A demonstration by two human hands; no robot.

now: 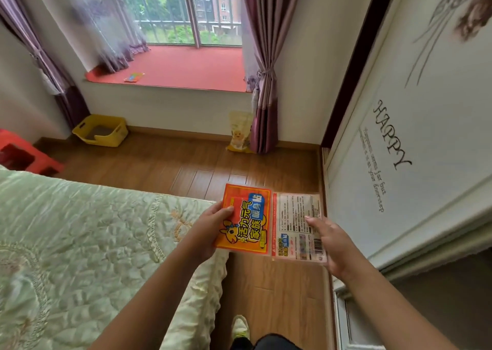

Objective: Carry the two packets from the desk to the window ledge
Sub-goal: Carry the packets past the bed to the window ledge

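My left hand (pixel 210 227) grips an orange packet (pixel 246 220) with bold print, front side up, by its left edge. Beside it, my right hand (pixel 332 246) holds a pale packet (pixel 295 222) showing its printed back and a barcode. Both packets hover side by side over the wooden floor. The window ledge (pixel 186 67), covered in red, lies ahead across the room. A small orange packet-like item (pixel 134 77) rests near the ledge's front left.
A bed with a green quilt (pixel 80 243) fills the left. A white wardrobe door (pixel 399 136) lines the right. On the floor stand a yellow basket (pixel 102 134), a red stool (pixel 24 158) and a yellow bag (pixel 239 134) by the purple curtain (pixel 263 83).
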